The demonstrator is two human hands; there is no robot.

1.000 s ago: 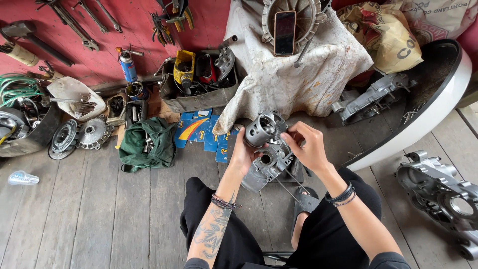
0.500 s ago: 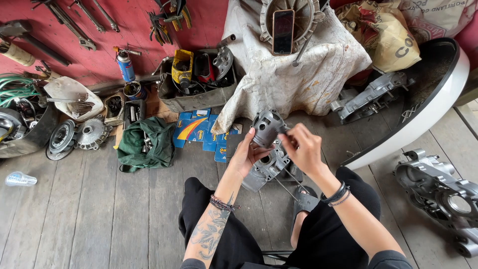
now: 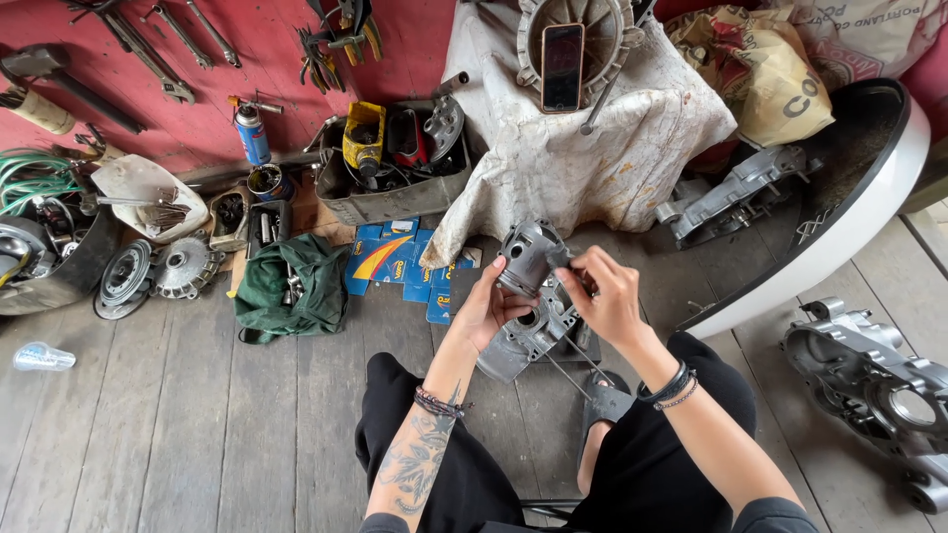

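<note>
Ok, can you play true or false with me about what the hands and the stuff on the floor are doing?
1. Both hands, left hand and right hand, touch the grey metal cylinder. True.
2. The green bag hangs on the wall. False: it lies on the wooden floor.
3. A phone rests up on the white cloth. True.
4. The blue spray can is lying flat. False: it stands upright.

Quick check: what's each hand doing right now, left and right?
Left hand: closed around the grey metal cylinder, holding it up.
Right hand: fingers pinched at the cylinder's side; what they grip cannot be told.
</note>
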